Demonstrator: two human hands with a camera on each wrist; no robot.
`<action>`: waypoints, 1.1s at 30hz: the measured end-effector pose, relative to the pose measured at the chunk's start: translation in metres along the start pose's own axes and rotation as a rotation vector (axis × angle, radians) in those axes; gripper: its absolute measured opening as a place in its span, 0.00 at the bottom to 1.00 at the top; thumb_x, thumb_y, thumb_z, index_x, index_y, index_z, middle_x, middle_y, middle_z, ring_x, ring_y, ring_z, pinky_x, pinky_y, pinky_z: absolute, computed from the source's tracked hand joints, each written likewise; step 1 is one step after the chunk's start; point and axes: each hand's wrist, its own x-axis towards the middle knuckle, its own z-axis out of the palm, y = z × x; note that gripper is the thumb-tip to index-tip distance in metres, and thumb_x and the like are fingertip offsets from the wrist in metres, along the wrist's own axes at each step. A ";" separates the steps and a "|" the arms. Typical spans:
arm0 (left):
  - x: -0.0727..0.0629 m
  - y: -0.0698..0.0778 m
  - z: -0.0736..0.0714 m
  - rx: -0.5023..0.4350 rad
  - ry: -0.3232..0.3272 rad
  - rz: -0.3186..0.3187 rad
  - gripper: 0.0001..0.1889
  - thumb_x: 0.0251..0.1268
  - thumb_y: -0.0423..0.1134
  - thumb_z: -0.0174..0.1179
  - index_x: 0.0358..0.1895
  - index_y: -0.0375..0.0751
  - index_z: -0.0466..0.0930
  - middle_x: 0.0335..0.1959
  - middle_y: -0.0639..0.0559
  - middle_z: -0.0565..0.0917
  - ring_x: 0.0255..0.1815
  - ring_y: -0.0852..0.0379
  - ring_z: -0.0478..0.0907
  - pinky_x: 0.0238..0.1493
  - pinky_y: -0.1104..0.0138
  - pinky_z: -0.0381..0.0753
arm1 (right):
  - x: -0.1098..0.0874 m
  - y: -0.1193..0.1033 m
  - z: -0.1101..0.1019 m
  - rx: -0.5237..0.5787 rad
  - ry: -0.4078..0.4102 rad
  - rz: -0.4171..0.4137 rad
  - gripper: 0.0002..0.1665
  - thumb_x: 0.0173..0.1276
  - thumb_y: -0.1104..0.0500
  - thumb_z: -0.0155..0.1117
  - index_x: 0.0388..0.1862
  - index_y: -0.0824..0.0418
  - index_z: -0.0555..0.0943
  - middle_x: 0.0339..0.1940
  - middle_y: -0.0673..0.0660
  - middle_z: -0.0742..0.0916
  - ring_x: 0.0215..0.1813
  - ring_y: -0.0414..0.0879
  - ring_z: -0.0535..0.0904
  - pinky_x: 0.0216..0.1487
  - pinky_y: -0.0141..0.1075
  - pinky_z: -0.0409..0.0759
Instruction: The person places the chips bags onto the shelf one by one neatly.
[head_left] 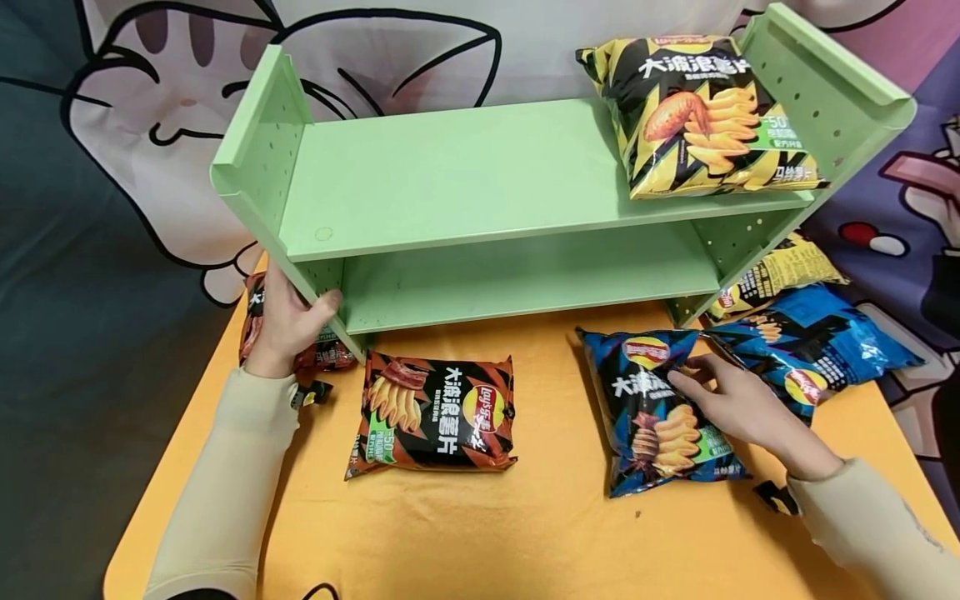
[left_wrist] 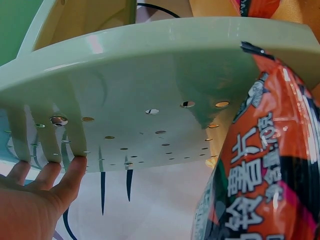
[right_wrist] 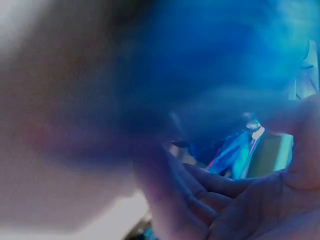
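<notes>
My left hand (head_left: 288, 321) grips the lower left side panel of a light green two-tier shelf (head_left: 450, 179). Its thumb lies on the inner side, and the fingers (left_wrist: 70, 185) press on the perforated outer face in the left wrist view. At the right, my right hand (head_left: 723, 396) holds a blue bag of potato chips (head_left: 652, 433) by its right edge, thumb on the printed front. The fingers behind the bag are hidden from the head view. Blurred blue fills much of the right wrist view above the palm (right_wrist: 260, 205).
A yellow-and-black chip bag (head_left: 708, 125) leans on the upper tier's right end. One red chip bag (head_left: 438, 414) lies before the shelf; another red bag (left_wrist: 280, 150) is beside its left panel. Another blue bag (head_left: 825, 342) and a yellow bag (head_left: 787, 271) lie right, on the orange table (head_left: 525, 533).
</notes>
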 end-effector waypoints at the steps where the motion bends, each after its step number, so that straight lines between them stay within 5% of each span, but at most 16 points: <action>1: 0.000 0.000 0.000 0.005 -0.001 0.001 0.44 0.38 0.32 0.59 0.70 0.26 0.66 0.62 0.50 0.78 0.62 0.51 0.73 0.72 0.59 0.66 | -0.004 -0.001 0.001 -0.019 0.003 0.000 0.50 0.79 0.30 0.43 0.76 0.72 0.65 0.58 0.74 0.83 0.51 0.65 0.83 0.44 0.56 0.79; 7: -0.001 0.001 -0.001 0.017 -0.006 -0.012 0.43 0.39 0.32 0.59 0.70 0.26 0.65 0.62 0.51 0.77 0.61 0.53 0.72 0.72 0.60 0.65 | -0.025 -0.007 0.009 -0.104 0.047 0.002 0.53 0.80 0.29 0.37 0.78 0.74 0.62 0.68 0.78 0.77 0.60 0.75 0.78 0.51 0.66 0.76; 13: -0.001 0.001 -0.001 0.022 -0.012 -0.016 0.43 0.38 0.31 0.59 0.70 0.27 0.66 0.62 0.51 0.78 0.61 0.53 0.73 0.71 0.60 0.66 | -0.036 -0.009 0.023 -0.129 0.115 0.027 0.54 0.78 0.28 0.40 0.77 0.75 0.63 0.63 0.78 0.80 0.53 0.74 0.81 0.42 0.62 0.78; 19: -0.001 0.000 -0.002 0.034 -0.014 -0.017 0.43 0.38 0.32 0.59 0.70 0.27 0.66 0.63 0.51 0.78 0.62 0.52 0.73 0.72 0.60 0.66 | -0.036 -0.006 0.038 -0.151 0.175 0.036 0.59 0.76 0.26 0.44 0.76 0.79 0.62 0.66 0.82 0.75 0.53 0.78 0.79 0.42 0.64 0.78; 25: -0.001 0.001 -0.002 0.036 -0.015 -0.016 0.44 0.38 0.32 0.59 0.70 0.27 0.66 0.63 0.51 0.78 0.63 0.51 0.73 0.73 0.59 0.66 | -0.034 -0.005 0.049 -0.160 0.218 0.061 0.59 0.75 0.25 0.45 0.75 0.79 0.63 0.62 0.82 0.77 0.41 0.72 0.83 0.34 0.60 0.78; 33: -0.001 0.001 -0.001 0.029 -0.011 -0.009 0.44 0.38 0.33 0.60 0.70 0.26 0.65 0.63 0.50 0.78 0.63 0.50 0.73 0.74 0.58 0.66 | -0.031 -0.004 0.049 -0.160 0.267 0.064 0.58 0.74 0.25 0.47 0.75 0.77 0.64 0.57 0.81 0.82 0.39 0.72 0.83 0.33 0.60 0.78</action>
